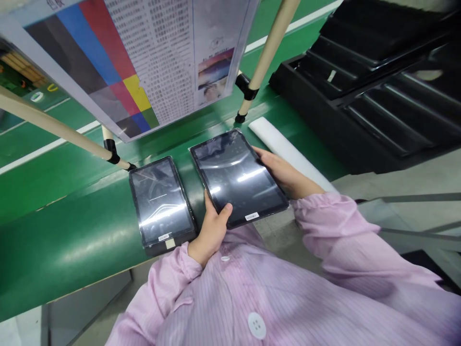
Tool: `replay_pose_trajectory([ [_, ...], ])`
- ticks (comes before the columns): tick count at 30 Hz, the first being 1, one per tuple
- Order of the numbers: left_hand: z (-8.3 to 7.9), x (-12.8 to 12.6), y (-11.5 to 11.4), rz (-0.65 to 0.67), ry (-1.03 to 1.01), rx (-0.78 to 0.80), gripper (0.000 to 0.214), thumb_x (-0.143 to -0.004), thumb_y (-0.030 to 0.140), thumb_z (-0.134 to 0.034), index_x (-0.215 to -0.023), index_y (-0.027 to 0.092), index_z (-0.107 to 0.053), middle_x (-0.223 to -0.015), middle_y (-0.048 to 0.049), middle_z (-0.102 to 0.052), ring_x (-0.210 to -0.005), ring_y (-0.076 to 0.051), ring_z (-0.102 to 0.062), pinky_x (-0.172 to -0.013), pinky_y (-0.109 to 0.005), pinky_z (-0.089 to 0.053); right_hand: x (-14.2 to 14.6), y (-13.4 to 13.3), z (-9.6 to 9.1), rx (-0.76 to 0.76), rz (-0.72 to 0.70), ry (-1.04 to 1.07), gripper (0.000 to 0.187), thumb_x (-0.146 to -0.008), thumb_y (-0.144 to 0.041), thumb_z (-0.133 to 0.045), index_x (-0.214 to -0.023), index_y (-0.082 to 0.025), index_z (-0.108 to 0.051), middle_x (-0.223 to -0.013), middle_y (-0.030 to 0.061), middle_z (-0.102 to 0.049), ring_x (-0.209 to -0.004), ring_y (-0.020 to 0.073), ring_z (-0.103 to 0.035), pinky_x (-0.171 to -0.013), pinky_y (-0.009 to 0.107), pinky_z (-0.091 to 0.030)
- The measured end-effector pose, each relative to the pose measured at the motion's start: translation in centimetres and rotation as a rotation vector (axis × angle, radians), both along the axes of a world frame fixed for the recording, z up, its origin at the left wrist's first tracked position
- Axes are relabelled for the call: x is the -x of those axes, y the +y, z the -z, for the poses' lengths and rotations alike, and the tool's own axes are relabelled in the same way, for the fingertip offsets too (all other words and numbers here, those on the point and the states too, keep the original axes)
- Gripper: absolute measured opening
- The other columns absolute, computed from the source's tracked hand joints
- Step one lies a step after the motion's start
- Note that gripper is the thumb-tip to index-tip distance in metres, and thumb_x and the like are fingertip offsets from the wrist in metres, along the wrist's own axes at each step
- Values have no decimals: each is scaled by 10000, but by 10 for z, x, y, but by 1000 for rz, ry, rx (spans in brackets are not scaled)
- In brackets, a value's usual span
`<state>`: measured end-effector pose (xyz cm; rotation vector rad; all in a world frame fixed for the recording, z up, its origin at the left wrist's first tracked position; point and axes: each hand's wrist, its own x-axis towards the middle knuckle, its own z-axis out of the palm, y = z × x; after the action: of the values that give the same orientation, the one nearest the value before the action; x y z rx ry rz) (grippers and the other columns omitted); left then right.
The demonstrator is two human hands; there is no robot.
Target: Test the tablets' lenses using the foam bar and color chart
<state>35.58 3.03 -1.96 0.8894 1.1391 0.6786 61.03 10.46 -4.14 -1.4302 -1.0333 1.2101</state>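
Note:
A dark tablet [236,175] with a glossy screen and a small white label near its lower edge is held over the edge of the green belt [72,230]. My left hand [211,230] grips its lower left corner, thumb on the glass. Along the tablet's right edge, my right hand [283,173] has its fingers closed around it. A second, smaller tablet [160,204] lies flat on the belt just left of my left hand, on top of what looks like another device. Both sleeves are pink.
A colour test chart [129,57] hangs tilted above the belt on beige tube posts [264,55]. A white foam strip [288,149] lies on the belt to the right. Black stacked trays [378,81] stand at the right beyond the belt.

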Motion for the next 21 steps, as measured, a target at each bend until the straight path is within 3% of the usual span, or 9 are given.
replay_pose_trajectory([
  [4,-4,-4,0,77,125,-160,913,-937,502,-575,-1606,233,-14,-1682,-129,-216,-1547,-233,-214,-1246,-413,-184,15,-17,-2,29,66,147,868,-671,-847,-611,-1340,-294,-611,-1396,31,-602,-1295,260,-577,-1081,440,-482],
  [8,-8,7,7,87,242,-207,911,-940,507,-560,-1606,229,-4,-1710,-121,-93,-1571,-234,-90,-1259,-413,-118,41,-22,-8,2,13,202,846,-703,-796,-615,-1352,-253,-610,-1291,53,-669,-1234,266,-619,-1024,420,-521],
  [11,-8,16,11,72,306,-210,886,-952,501,-536,-1607,219,-10,-1712,-119,-78,-1572,-231,-84,-1261,-418,-104,53,-19,-7,-42,-43,197,871,-738,-776,-590,-1431,-251,-545,-1420,38,-583,-1331,259,-547,-1104,409,-465],
  [14,-15,27,11,93,367,-226,854,-963,510,-512,-1611,205,-47,-1710,-122,-85,-1572,-241,-78,-1264,-430,-105,51,-18,-8,-102,-27,141,869,-818,-757,-545,-1536,-287,-414,-1577,21,-399,-1450,255,-411,-1191,423,-362],
  [16,-27,38,8,134,427,-286,818,-970,524,-494,-1613,224,-87,-1712,-109,-87,-1573,-242,-80,-1266,-437,-120,42,-23,-14,-220,-37,-6,779,-864,-755,-502,-1515,-330,-451,-1649,-11,-239,-1529,256,-258,-1251,428,-238],
  [18,-43,54,3,191,514,-419,742,-984,505,-477,-1605,248,-163,-1703,-101,-151,-1568,-240,-135,-1263,-448,-159,33,-33,-25,-393,-192,-304,588,-912,-722,-458,-1330,-358,-654,-1670,-70,-130,-1569,285,-62,-1276,462,-71],
  [21,-61,83,-5,278,668,-699,545,-1005,399,-456,-1526,257,-383,-1541,-125,-442,-1444,-248,-389,-1199,-479,-310,30,-45,-41,-515,-456,-830,458,-982,-603,-402,-997,-376,-799,-1650,-114,-196,-1562,335,45,-1235,563,30],
])
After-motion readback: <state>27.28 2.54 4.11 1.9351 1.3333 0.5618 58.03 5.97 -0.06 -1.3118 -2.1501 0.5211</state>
